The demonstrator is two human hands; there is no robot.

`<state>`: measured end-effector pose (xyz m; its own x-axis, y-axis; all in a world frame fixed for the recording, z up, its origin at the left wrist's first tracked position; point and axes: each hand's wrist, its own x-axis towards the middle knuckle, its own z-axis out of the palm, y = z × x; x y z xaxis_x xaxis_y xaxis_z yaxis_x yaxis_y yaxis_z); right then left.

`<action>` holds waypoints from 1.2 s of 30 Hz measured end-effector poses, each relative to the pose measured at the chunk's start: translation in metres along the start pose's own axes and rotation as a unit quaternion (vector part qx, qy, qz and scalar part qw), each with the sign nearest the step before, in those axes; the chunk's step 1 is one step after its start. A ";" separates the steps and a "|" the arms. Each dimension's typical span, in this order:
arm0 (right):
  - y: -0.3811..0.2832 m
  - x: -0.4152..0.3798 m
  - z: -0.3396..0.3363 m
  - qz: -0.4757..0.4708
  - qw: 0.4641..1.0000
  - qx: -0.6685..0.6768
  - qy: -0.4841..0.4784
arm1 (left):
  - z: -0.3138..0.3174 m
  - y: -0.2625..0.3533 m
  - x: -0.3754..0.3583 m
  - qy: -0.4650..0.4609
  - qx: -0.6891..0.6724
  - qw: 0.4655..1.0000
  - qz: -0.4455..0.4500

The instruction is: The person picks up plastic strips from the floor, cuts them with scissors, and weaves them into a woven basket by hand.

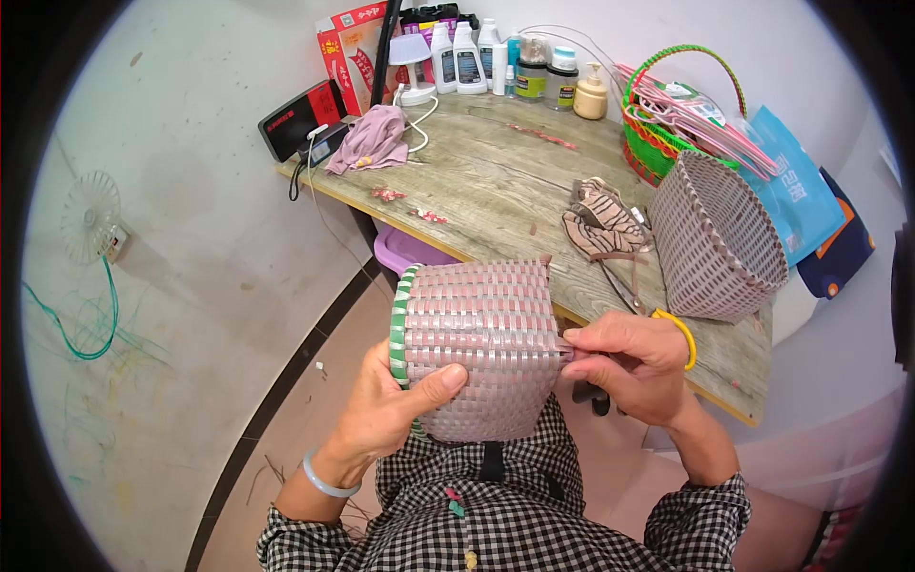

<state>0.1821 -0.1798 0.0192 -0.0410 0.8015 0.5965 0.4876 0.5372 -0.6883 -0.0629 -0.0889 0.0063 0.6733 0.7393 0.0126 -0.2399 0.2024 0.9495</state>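
Observation:
A woven basket [481, 329] in greyish pink and silver strips, with a green and white band along its left edge, lies on its side above my lap. My left hand [391, 405] grips that banded edge, thumb pressed on the woven wall and the other fingers hidden behind it. At the opposite edge my right hand [629, 367] pinches the end of a woven strip [567, 351] between thumb and fingers. Part of the basket's underside is out of sight.
The wooden table [477, 172] bears scissors [624, 286], a coil of strips [605, 219], a second woven basket [705, 257], and a green basket [658, 143] with pink hangers. Bottles [467, 62] line the wall. A purple basin [410, 250] sits below the edge.

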 end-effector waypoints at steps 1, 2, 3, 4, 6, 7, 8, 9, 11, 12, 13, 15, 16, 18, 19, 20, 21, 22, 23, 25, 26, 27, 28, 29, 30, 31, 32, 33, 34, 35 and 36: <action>0.001 0.001 -0.001 -0.014 1.000 0.002 -0.006 | 0.001 0.000 0.000 -0.001 -0.002 1.000 0.003; 0.002 0.002 -0.002 -0.026 1.000 0.005 -0.011 | 0.003 0.001 0.001 -0.003 -0.005 1.000 0.006; 0.003 0.003 -0.003 -0.039 0.999 0.006 -0.017 | 0.004 0.001 0.001 -0.005 -0.008 1.000 0.009; 0.002 0.003 -0.004 -0.036 0.999 0.010 -0.024 | 0.004 0.002 0.001 -0.009 -0.007 1.000 0.004; 0.000 0.004 -0.007 -0.030 0.999 0.018 -0.039 | 0.004 0.003 0.001 -0.017 -0.003 1.000 -0.005; 0.001 0.005 -0.007 -0.039 0.998 0.011 -0.043 | 0.004 0.001 0.001 -0.016 -0.006 1.000 -0.007; 0.002 0.006 -0.008 -0.048 0.998 0.004 -0.048 | 0.005 -0.002 0.001 -0.014 -0.010 1.000 -0.010; 0.003 0.006 -0.009 -0.057 0.997 -0.004 -0.052 | 0.005 -0.005 0.001 -0.012 -0.014 1.000 -0.012; -0.001 0.002 -0.012 0.054 0.995 0.018 -0.078 | 0.005 -0.008 0.001 -0.016 -0.009 1.000 -0.010; -0.003 0.000 -0.012 0.109 0.990 0.028 -0.091 | 0.005 -0.009 0.001 -0.019 -0.006 1.000 -0.008; -0.002 -0.002 -0.011 0.168 0.977 0.104 -0.081 | 0.004 -0.011 0.000 -0.016 -0.010 1.000 -0.007; 0.000 -0.007 -0.007 0.282 0.924 0.253 -0.057 | 0.002 -0.015 -0.001 -0.011 -0.017 1.000 -0.006; 0.003 -0.008 -0.006 0.322 0.893 0.308 -0.052 | 0.000 -0.017 -0.002 -0.010 -0.014 1.000 -0.004; 0.009 -0.012 -0.004 0.400 0.816 0.415 -0.038 | -0.003 -0.022 -0.006 -0.007 -0.008 1.000 -0.002; 0.008 -0.011 -0.004 0.426 0.796 0.426 -0.059 | -0.005 -0.024 -0.008 -0.007 -0.016 1.000 -0.007; 0.007 -0.009 -0.006 0.449 0.776 0.437 -0.079 | -0.007 -0.024 -0.008 -0.007 -0.022 1.000 -0.011; 0.005 -0.008 -0.008 0.470 0.754 0.447 -0.100 | -0.008 -0.023 -0.008 -0.006 -0.026 1.000 -0.014; 0.004 -0.007 -0.011 0.475 0.735 0.467 -0.121 | -0.009 -0.023 -0.008 -0.003 -0.025 0.999 -0.028; 0.002 -0.007 -0.015 0.480 0.716 0.487 -0.143 | -0.009 -0.023 -0.009 0.001 -0.025 0.999 -0.041; 0.004 -0.008 -0.014 0.491 0.691 0.506 -0.159 | -0.009 -0.025 -0.010 0.003 -0.023 0.998 -0.050; 0.006 -0.010 -0.012 0.497 0.689 0.506 -0.151 | -0.009 -0.027 -0.010 -0.001 -0.021 0.999 -0.045; 0.008 -0.012 -0.011 0.503 0.686 0.506 -0.142 | -0.009 -0.029 -0.009 -0.007 -0.020 0.999 -0.042; 0.011 -0.013 -0.010 0.510 0.679 0.507 -0.147 | -0.010 -0.032 -0.008 -0.011 -0.009 0.999 -0.031; 0.013 -0.014 -0.010 0.516 0.673 0.508 -0.152 | -0.011 -0.035 -0.008 -0.016 0.001 1.000 -0.020; 0.014 -0.014 -0.010 0.523 0.665 0.509 -0.159 | -0.011 -0.037 -0.008 -0.020 0.011 1.000 -0.009; 0.013 -0.014 -0.009 0.526 0.671 0.496 -0.165 | -0.010 -0.037 -0.008 -0.022 0.012 1.000 -0.014; 0.012 -0.014 -0.009 0.528 0.677 0.484 -0.171 | -0.010 -0.036 -0.008 -0.024 0.013 0.999 -0.018; 0.011 -0.014 -0.008 0.529 0.683 0.471 -0.177 | -0.010 -0.036 -0.009 -0.026 0.016 0.999 -0.023; 0.013 -0.014 -0.008 0.525 0.687 0.469 -0.179 | -0.009 -0.036 -0.009 -0.028 0.020 0.999 -0.024; 0.015 -0.015 -0.007 0.521 0.691 0.467 -0.181 | -0.009 -0.037 -0.009 -0.030 0.024 0.999 -0.025; 0.016 -0.016 -0.006 0.518 0.695 0.464 -0.183 | -0.009 -0.037 -0.009 -0.031 0.028 0.999 -0.027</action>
<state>0.1961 -0.1856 0.0011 -0.3896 0.8063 -0.4451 -0.3440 -0.5757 -0.7418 -0.0665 -0.0977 -0.0316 0.7269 0.6864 -0.0202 -0.1650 0.2031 0.9652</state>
